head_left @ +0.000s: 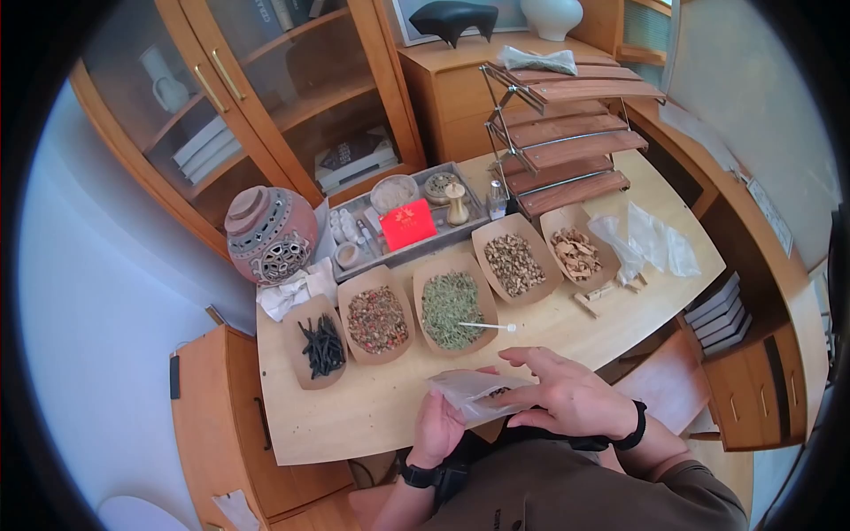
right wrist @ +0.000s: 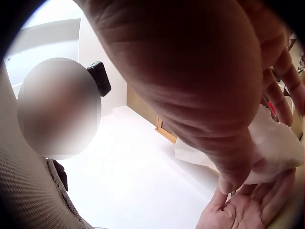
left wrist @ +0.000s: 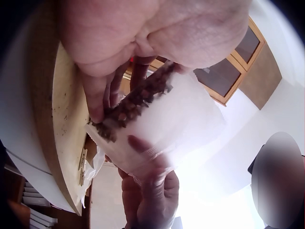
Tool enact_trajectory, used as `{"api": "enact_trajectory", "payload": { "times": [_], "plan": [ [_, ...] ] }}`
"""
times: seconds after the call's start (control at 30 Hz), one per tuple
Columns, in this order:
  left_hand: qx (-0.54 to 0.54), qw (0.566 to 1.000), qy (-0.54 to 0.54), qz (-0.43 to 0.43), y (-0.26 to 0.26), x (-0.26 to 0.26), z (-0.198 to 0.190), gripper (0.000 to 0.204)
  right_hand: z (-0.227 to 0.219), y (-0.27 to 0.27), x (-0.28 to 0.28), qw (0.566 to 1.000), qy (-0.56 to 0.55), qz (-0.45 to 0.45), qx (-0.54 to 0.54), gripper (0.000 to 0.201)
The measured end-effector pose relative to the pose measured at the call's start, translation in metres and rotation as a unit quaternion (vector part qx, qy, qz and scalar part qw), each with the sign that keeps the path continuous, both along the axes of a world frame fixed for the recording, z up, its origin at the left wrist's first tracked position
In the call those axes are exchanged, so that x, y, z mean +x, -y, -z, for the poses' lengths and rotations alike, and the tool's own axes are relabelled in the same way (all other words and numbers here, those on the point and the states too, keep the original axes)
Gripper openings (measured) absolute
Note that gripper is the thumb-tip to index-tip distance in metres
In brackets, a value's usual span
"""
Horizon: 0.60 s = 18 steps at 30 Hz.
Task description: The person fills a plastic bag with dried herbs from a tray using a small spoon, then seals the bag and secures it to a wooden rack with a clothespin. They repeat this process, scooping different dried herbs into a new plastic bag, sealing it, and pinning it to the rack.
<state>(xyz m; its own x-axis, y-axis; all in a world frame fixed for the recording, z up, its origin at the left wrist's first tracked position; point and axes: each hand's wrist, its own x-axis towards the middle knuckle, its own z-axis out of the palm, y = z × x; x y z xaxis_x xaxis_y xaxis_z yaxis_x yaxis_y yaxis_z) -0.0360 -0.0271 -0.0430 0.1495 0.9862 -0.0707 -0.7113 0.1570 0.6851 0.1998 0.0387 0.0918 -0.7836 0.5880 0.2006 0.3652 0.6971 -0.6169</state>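
Tabletop (head_left: 567, 327), centre of the head view: it carries, at upper right, a tiered wooden rack (head_left: 567, 133); at upper left, a pierced clay pot (head_left: 268, 234); beside the pot, a grey tray (head_left: 416, 217) of small jars with a red card (head_left: 407, 224).

Across the middle of the frame runs an arc of five paper trays (head_left: 447, 310). From left to right they hold dark pods, a reddish mix, green herbs, pale buds and light bark chips. A white spoon (head_left: 487, 327) lies with its end over the green herbs. Empty clear bags (head_left: 651, 239) lie right of the last tray.

Lower centre: my left hand (head_left: 438, 429) grips the pouch (head_left: 469, 394) from below, fingers curled round its lower edge. My right hand (head_left: 571, 398) lies over the pouch's right side, its fingers bent over the top edge; whether they pinch the edge I cannot tell. The pouch sits just off the near tabletop edge, above my lap.

In the left wrist view the pouch (left wrist: 157, 124) shows a line of dark reddish-brown bits (left wrist: 138, 100) along one edge. I judge the filling begun but slight: most of the pouch reads white, the trays are full, and the mouth does not look sealed.
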Motion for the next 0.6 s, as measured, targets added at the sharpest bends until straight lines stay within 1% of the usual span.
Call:
{"api": "enact_trajectory", "payload": {
  "times": [0.07,0.13,0.17,0.23,0.27,0.33,0.37,0.43,0.47,0.53,0.6],
  "plan": [
    [-0.003,1.0,-0.003,-0.007,0.0,0.0,0.006,0.057,0.001,0.002,0.004,1.0,0.007,0.013,0.02,0.042],
    [0.02,1.0,0.015,-0.011,0.0,0.0,0.01,0.053,0.002,0.005,0.008,0.995,0.052,0.07,-0.047,0.04],
    [0.02,1.0,0.015,-0.011,0.0,0.0,0.011,0.053,0.007,0.005,0.011,0.995,0.052,0.071,-0.047,0.04],
    [0.038,0.997,-0.07,0.014,-0.002,0.001,0.003,0.041,0.022,0.001,0.017,0.999,0.002,0.052,-0.007,0.038],
    [0.038,0.997,-0.071,0.014,-0.002,0.002,-0.002,0.041,0.022,0.002,0.019,0.999,0.002,0.052,-0.007,0.038],
    [0.041,0.985,-0.166,0.032,-0.002,0.004,-0.011,0.027,0.022,0.002,0.022,0.998,0.014,0.041,-0.054,0.042],
    [0.04,0.985,-0.166,0.032,-0.001,0.004,-0.012,0.027,0.023,0.002,0.023,0.998,0.013,0.041,-0.054,0.042],
    [0.04,0.978,-0.203,0.037,0.0,0.004,-0.013,0.024,0.027,0.001,0.025,0.995,0.026,0.008,-0.1,0.046],
    [0.039,0.978,-0.203,0.037,0.0,0.005,-0.013,0.024,0.029,0.001,0.026,0.995,0.026,0.008,-0.101,0.046],
    [0.024,0.979,-0.199,0.035,0.001,0.005,-0.015,0.023,0.032,-0.001,0.028,0.993,0.023,-0.028,-0.116,0.048],
    [0.015,0.979,-0.2,0.036,0.001,0.007,-0.02,0.024,0.035,-0.003,0.028,0.991,0.025,-0.034,-0.126,0.049]
  ]
}}
